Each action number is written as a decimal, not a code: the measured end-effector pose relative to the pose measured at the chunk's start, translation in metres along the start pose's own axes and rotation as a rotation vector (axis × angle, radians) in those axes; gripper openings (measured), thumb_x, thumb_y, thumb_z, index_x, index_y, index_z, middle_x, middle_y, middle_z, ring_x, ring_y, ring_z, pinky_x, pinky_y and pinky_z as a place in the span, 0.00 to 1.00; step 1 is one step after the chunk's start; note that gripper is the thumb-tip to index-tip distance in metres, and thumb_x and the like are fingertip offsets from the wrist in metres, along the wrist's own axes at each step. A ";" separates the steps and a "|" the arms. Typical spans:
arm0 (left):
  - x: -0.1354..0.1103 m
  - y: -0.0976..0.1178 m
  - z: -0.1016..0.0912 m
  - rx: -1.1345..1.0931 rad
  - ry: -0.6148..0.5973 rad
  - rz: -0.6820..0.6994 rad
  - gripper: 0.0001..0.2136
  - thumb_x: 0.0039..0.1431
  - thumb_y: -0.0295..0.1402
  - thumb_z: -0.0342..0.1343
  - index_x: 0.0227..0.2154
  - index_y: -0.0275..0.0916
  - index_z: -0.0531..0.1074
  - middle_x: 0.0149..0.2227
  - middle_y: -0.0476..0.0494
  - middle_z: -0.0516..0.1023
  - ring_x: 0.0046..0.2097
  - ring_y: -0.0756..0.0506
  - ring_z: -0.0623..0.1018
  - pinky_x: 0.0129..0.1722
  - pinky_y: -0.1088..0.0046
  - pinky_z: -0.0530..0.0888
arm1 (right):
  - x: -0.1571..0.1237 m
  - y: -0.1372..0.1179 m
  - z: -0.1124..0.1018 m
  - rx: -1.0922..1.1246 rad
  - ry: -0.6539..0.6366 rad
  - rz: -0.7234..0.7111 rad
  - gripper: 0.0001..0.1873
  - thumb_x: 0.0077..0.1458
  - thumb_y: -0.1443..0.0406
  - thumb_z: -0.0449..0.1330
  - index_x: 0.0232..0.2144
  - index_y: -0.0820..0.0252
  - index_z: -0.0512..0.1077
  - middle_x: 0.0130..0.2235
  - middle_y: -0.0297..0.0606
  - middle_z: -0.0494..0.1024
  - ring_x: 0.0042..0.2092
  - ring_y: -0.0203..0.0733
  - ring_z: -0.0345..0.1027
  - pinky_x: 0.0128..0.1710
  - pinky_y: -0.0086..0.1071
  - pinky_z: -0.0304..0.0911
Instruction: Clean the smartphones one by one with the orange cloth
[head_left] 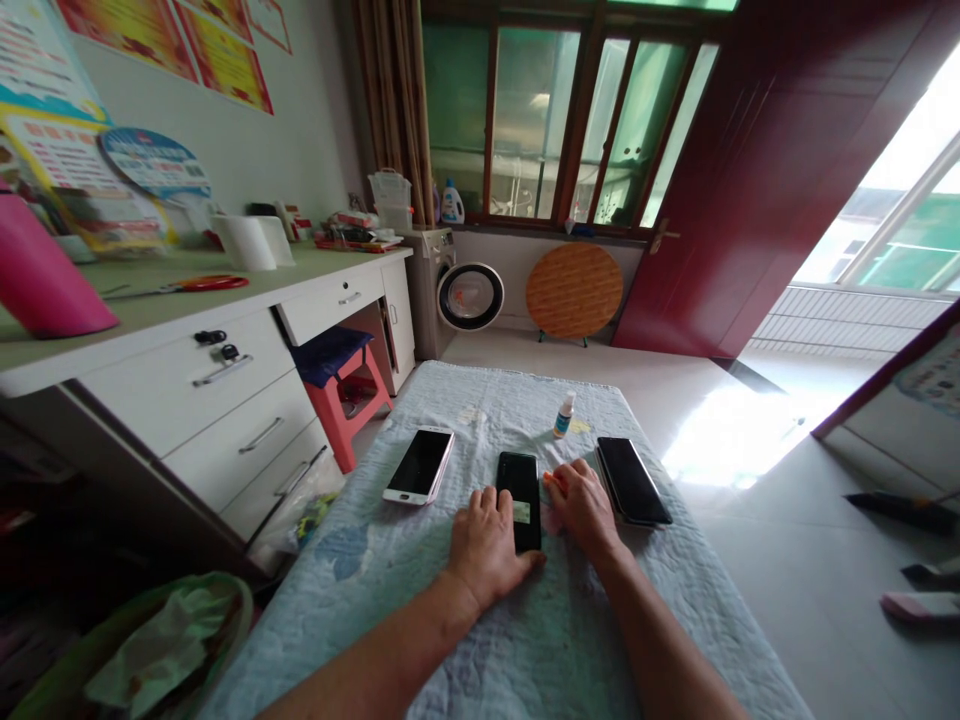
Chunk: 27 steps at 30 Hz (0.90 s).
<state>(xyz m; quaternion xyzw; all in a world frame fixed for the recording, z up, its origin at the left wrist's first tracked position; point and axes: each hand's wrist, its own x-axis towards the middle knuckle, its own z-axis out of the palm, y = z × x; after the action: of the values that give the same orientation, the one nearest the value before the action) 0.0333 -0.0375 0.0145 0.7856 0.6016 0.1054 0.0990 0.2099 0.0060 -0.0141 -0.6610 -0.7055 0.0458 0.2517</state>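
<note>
A black phone lies flat on the quilted cloth between my hands, a pale patch on its lower half. My left hand grips its left side, with the thumb at the bottom edge. Just right of the phone, my right hand is closed on a small orange piece, mostly hidden by the fingers. A white-framed phone lies to the left. Another dark phone rests on the right, close to my right hand. Behind them a small spray bottle with a white cap stands upright.
The light blue quilted cloth covers the low table. On the left are a white desk, a pink stool and a green basket. Farther back are a washing machine with its door open and a round wooden tabletop.
</note>
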 end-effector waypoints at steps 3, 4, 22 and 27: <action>-0.001 0.002 0.005 -0.012 0.034 -0.013 0.37 0.44 0.52 0.65 0.53 0.33 0.67 0.50 0.28 0.71 0.53 0.28 0.69 0.51 0.51 0.69 | 0.000 0.000 0.000 -0.017 -0.004 -0.011 0.14 0.62 0.60 0.53 0.28 0.58 0.72 0.34 0.38 0.70 0.38 0.40 0.64 0.41 0.32 0.58; -0.001 0.002 0.007 -0.019 0.044 -0.016 0.38 0.44 0.52 0.65 0.54 0.32 0.66 0.51 0.27 0.71 0.54 0.28 0.69 0.51 0.51 0.69 | 0.000 0.000 0.000 -0.020 -0.007 -0.015 0.14 0.62 0.60 0.52 0.28 0.58 0.72 0.34 0.38 0.70 0.38 0.40 0.64 0.41 0.32 0.58; -0.004 -0.027 0.016 -0.153 0.151 -0.045 0.32 0.39 0.52 0.68 0.46 0.39 0.70 0.49 0.38 0.70 0.51 0.34 0.69 0.52 0.57 0.66 | -0.007 -0.002 -0.003 -0.170 0.046 0.043 0.10 0.58 0.58 0.57 0.37 0.55 0.76 0.48 0.45 0.72 0.48 0.51 0.61 0.48 0.44 0.54; -0.002 -0.031 0.020 -0.206 0.144 -0.041 0.35 0.38 0.53 0.68 0.48 0.37 0.70 0.49 0.37 0.70 0.51 0.33 0.69 0.53 0.57 0.65 | -0.010 -0.015 -0.005 -0.179 0.168 0.004 0.15 0.58 0.62 0.56 0.47 0.57 0.73 0.56 0.47 0.67 0.56 0.56 0.55 0.55 0.50 0.50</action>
<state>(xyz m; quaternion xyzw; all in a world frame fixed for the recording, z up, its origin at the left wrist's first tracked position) 0.0100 -0.0321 -0.0133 0.7494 0.6089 0.2207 0.1380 0.1982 -0.0070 -0.0072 -0.6837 -0.6819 -0.0723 0.2496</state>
